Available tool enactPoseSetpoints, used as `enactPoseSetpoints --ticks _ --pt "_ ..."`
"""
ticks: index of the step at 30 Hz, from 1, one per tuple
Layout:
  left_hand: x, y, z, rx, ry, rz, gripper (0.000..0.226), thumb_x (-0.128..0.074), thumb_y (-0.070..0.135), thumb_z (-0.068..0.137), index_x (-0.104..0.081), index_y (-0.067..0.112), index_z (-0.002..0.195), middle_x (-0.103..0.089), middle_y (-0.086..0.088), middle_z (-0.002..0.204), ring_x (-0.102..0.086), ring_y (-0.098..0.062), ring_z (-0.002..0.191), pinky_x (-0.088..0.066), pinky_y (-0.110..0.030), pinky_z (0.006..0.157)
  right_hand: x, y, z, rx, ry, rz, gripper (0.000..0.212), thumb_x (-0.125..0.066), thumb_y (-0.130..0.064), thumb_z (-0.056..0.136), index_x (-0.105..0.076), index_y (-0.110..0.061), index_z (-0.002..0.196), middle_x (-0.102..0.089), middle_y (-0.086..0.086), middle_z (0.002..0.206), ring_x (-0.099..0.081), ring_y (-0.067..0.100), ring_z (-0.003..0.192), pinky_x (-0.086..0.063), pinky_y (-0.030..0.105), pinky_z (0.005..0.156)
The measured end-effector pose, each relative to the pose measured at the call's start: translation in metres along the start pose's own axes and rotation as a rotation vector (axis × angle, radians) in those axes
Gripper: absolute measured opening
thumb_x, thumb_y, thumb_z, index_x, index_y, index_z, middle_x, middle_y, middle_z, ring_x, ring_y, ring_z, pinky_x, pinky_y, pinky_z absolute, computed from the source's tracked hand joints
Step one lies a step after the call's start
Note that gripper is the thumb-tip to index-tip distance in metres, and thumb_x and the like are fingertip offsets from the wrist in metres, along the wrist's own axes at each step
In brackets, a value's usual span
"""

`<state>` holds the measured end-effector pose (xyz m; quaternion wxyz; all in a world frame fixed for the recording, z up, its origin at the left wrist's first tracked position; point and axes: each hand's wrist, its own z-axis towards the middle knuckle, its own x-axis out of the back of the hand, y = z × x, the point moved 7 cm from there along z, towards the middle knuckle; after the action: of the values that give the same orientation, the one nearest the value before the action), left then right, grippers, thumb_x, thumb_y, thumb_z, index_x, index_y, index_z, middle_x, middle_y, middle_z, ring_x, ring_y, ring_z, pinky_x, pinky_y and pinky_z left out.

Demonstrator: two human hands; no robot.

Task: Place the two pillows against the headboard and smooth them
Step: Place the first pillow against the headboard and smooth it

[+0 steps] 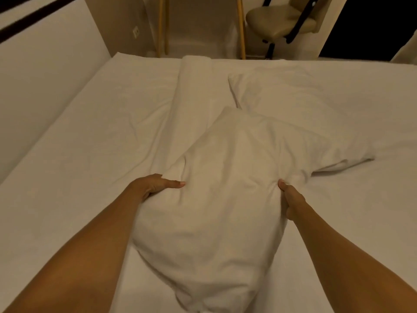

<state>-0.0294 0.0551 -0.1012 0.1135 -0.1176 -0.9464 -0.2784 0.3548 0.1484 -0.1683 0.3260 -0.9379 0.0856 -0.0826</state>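
Observation:
A white pillow (216, 195) lies lengthwise in front of me on the white bed (67, 177). My left hand (155, 185) grips its left side, thumb on top and fingers tucked under. On the pillow's right side, my right hand (290, 199) pinches the fabric with the thumb pressed in. A second white pillow (288, 105) rests flat farther away, to the right, partly behind the first. No headboard is in view.
A folded white duvet (194, 86) runs down the middle of the bed toward the far edge. A wall (33, 64) borders the bed's left side. Beyond the far edge stand wooden table legs (241, 30) and a beige chair (282, 21).

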Motion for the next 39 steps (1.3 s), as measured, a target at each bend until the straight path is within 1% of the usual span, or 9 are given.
enactPoseSetpoints --ticks 3,7,11,16,18,21,27,32,39 --pt "-0.002 -0.015 -0.020 -0.011 0.009 -0.093 0.140 -0.086 0.066 0.023 -0.041 0.014 0.144 -0.064 -0.013 0.125 -0.064 -0.032 0.107 -0.053 -0.046 0.093 -0.005 -0.007 -0.020 -0.004 -0.042 -0.018 0.081 -0.070 -0.043 0.081 -0.035 -0.010 0.146 -0.046 0.008 0.147 -0.045 0.032 0.133 -0.035 0.044 0.110" --pt "0.002 -0.030 -0.068 -0.013 0.048 -0.149 0.154 -0.087 0.068 0.017 -0.031 0.011 0.149 -0.055 -0.015 0.136 -0.060 -0.031 0.110 -0.051 -0.043 0.093 -0.014 -0.018 -0.060 0.004 -0.086 -0.120 0.065 -0.065 -0.030 0.088 -0.040 -0.005 0.143 -0.050 0.009 0.142 -0.048 0.032 0.129 -0.039 0.038 0.099" --pt "0.025 -0.055 -0.121 0.006 0.090 -0.190 0.129 -0.088 0.063 0.043 -0.033 0.014 0.149 -0.057 -0.014 0.135 -0.061 -0.034 0.115 -0.051 -0.048 0.097 -0.023 -0.021 -0.116 0.011 -0.116 -0.171 0.059 -0.061 -0.024 0.090 -0.040 -0.005 0.143 -0.051 0.012 0.141 -0.049 0.033 0.126 -0.036 0.036 0.085" --pt "0.056 -0.084 -0.199 -0.009 0.161 -0.226 0.138 -0.087 0.067 0.017 -0.048 0.018 0.140 -0.065 -0.009 0.118 -0.065 -0.029 0.100 -0.055 -0.038 0.081 -0.043 -0.007 -0.180 -0.018 -0.224 -0.152 0.056 -0.061 -0.025 0.089 -0.046 -0.006 0.139 -0.058 0.012 0.135 -0.059 0.033 0.111 -0.047 0.038 0.072" --pt "0.066 -0.089 -0.237 -0.027 0.211 -0.268 0.135 -0.088 0.064 0.022 -0.047 0.016 0.141 -0.063 -0.010 0.117 -0.063 -0.028 0.095 -0.052 -0.035 0.078 -0.059 -0.008 -0.211 -0.003 -0.277 -0.165 0.050 -0.058 -0.023 0.092 -0.049 -0.005 0.138 -0.058 0.012 0.134 -0.059 0.030 0.099 -0.046 0.039 0.077" --pt "0.086 -0.111 -0.280 -0.033 0.296 -0.327 0.103 -0.085 0.052 0.057 -0.044 0.015 0.143 -0.060 -0.012 0.129 -0.060 -0.030 0.102 -0.050 -0.039 0.088 -0.084 -0.012 -0.255 0.032 -0.327 -0.210 0.050 -0.059 -0.023 0.092 -0.048 -0.006 0.138 -0.056 0.011 0.137 -0.056 0.032 0.117 -0.043 0.039 0.088" --pt "0.136 -0.172 -0.339 -0.043 0.435 -0.414 0.090 -0.082 0.047 0.067 -0.046 0.016 0.143 -0.061 -0.012 0.128 -0.060 -0.031 0.107 -0.049 -0.041 0.094 -0.151 -0.008 -0.325 0.105 -0.431 -0.267 0.061 -0.065 -0.027 0.088 -0.043 -0.008 0.142 -0.051 0.008 0.143 -0.046 0.033 0.131 -0.036 0.046 0.110" --pt "0.186 -0.230 -0.359 -0.027 0.482 -0.461 0.107 -0.087 0.055 0.053 -0.045 0.017 0.144 -0.059 -0.009 0.132 -0.060 -0.031 0.111 -0.048 -0.045 0.101 -0.217 0.019 -0.356 0.132 -0.484 -0.293 0.060 -0.065 -0.027 0.088 -0.045 -0.007 0.141 -0.053 0.010 0.142 -0.049 0.033 0.129 -0.040 0.043 0.105" --pt "0.262 -0.307 -0.346 -0.026 0.453 -0.499 0.095 -0.086 0.046 0.064 -0.045 0.016 0.144 -0.059 -0.009 0.134 -0.058 -0.028 0.115 -0.046 -0.038 0.102 -0.322 0.073 -0.376 0.102 -0.470 -0.326 0.060 -0.064 -0.025 0.089 -0.043 -0.006 0.142 -0.054 0.009 0.140 -0.048 0.033 0.129 -0.039 0.042 0.101"
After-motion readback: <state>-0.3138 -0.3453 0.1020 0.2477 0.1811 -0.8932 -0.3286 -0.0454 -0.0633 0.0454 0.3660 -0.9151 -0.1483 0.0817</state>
